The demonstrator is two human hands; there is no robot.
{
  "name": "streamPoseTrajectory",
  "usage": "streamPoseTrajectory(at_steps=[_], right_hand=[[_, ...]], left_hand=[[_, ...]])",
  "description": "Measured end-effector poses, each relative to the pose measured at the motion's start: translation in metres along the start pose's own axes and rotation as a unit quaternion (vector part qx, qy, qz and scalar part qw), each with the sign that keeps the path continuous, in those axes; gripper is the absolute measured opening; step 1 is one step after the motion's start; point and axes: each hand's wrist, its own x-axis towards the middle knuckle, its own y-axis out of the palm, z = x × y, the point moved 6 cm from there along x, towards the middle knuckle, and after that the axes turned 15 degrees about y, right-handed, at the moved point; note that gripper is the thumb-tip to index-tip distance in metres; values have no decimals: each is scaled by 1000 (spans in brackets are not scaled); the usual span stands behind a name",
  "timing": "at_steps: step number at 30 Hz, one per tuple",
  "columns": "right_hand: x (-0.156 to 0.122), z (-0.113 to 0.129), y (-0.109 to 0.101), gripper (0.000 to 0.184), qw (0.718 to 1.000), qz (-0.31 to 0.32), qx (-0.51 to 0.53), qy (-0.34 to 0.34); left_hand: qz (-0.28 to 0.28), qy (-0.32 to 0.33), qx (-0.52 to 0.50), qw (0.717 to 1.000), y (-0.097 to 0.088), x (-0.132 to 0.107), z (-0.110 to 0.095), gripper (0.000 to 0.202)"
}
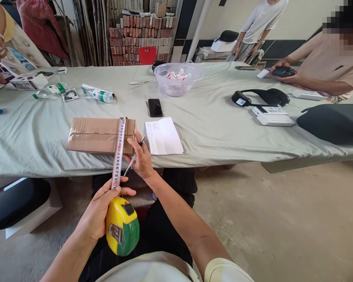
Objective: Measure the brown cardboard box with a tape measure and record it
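A flat brown cardboard box lies near the front edge of the cloth-covered table. My left hand grips a yellow and green tape measure. Its blade runs up across the box's right part, with the hook at the far edge. My right hand rests at the box's near right corner, fingers closed on a pen and touching the blade. A white sheet with printed rows lies just right of the box.
A black phone, a clear plastic bowl, a water bottle and black headsets sit further back. A person at the right holds a dark device. Another person stands behind. A black and white box sits on the floor at left.
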Motion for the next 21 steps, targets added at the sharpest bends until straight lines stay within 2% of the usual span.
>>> streamPoseTrajectory(at_steps=[4,16,21], right_hand=[[0,-3,2,55,1000,15,-8,19],[2,-3,1,56,1000,11,9,13],[6,-11,6,56,997,43,7,65]], left_hand=[[4,8,-7,1000,1,3,2,47],[18,40,-18,999,3,10,9,41],[30,74,-12,997,2,11,5,38]])
